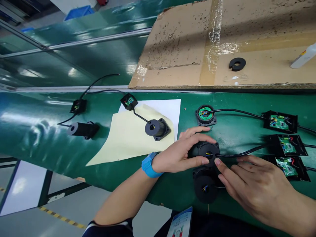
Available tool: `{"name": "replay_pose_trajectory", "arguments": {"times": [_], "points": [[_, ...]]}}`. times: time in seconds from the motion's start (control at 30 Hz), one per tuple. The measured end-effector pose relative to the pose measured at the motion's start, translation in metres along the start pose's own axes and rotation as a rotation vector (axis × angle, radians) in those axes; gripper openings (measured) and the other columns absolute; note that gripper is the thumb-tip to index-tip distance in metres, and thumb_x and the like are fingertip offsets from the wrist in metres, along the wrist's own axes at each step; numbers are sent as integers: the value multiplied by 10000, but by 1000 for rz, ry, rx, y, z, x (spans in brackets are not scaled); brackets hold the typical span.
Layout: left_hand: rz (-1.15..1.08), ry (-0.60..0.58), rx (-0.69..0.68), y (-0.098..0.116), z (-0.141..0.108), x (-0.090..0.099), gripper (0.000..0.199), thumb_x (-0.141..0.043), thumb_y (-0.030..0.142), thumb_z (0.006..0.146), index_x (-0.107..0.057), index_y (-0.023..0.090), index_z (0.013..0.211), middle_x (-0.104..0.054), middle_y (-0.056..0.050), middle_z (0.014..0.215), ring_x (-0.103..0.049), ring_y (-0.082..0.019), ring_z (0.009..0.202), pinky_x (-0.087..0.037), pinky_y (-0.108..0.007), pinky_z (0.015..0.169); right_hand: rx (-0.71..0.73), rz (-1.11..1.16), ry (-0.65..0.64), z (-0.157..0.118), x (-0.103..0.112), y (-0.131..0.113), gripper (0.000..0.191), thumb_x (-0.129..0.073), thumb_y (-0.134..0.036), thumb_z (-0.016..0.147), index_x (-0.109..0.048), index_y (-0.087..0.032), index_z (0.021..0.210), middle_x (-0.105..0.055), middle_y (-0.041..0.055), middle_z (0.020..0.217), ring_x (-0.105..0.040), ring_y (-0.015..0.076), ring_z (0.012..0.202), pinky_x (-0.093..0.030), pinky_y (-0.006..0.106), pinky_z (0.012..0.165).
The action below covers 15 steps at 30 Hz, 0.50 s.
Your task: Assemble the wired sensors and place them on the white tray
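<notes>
My left hand (pixel 182 153) is closed around a black cylindrical housing (pixel 209 148) with a square flange, its thumb and fingers on opposite sides of the round top. Coloured wire ends show in the top's centre hole. My right hand (pixel 256 184) is curled, with fingertips pressed on the housing's right rim, beside a black cable (pixel 243 154). The cable runs right to an open black box (pixel 287 144) holding a green circuit board. Just below stands another black housing (pixel 204 189) with wires in its hole. Above my left hand lies a flanged base (pixel 205 113) with a round green board.
Two more boxes with boards, an upper one (pixel 281 121) and a lower one (pixel 288 167), lie at right. A wired housing (pixel 155 128) stands on yellow paper (pixel 123 138); another (pixel 81 130) lies farther left. Cardboard (pixel 182 42) behind bears a slotted black ring (pixel 237 64) and white bottle (pixel 304 56).
</notes>
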<state>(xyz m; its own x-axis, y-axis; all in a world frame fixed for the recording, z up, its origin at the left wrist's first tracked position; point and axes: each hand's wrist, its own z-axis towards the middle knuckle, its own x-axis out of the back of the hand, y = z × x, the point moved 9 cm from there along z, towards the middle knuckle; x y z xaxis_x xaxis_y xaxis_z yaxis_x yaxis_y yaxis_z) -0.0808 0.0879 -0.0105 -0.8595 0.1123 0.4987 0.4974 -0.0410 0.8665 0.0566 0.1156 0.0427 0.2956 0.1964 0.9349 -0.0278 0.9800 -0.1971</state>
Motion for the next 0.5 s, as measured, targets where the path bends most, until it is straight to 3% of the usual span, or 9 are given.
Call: {"name": "replay_pose_trajectory", "arguments": {"times": [0.07,0.23,0.33,0.5], "points": [[179,70,-110,6,-2,4,403,-659,478,969,-619,274,1314,-453,-142,1551,-440,-332,1451,-434,-507,1144,-11,-7,-2,-1,0,0,269,-409,-197,1054,-608,-91,1201,-625,-51,659,-642,147,570,-402,377,730],[510,174,-392,28,-10,1,547,-671,637,881,-674,265,1282,-606,-135,1348,-555,-305,1294,-497,-445,1016,-60,15,0,-1,1,0,343,-378,-266,1056,-631,-94,1212,-644,-34,686,-646,148,596,-437,373,766],[534,166,-371,32,-9,-2,493,-699,558,900,-680,239,1276,-643,-126,1288,-573,-277,1247,-521,-408,984,-76,-14,7,0,1,-3,394,-334,-290,1066,-653,-89,1178,-666,-22,681,-647,149,597,-456,375,811],[472,134,-277,32,-6,-3,475,-744,513,878,-693,226,1252,-621,-140,1286,-501,-327,1357,-496,-480,1090,-89,-93,34,1,2,-8,450,-287,-256,1066,-685,-59,1138,-718,21,708,-668,154,626,-462,389,887]]}}
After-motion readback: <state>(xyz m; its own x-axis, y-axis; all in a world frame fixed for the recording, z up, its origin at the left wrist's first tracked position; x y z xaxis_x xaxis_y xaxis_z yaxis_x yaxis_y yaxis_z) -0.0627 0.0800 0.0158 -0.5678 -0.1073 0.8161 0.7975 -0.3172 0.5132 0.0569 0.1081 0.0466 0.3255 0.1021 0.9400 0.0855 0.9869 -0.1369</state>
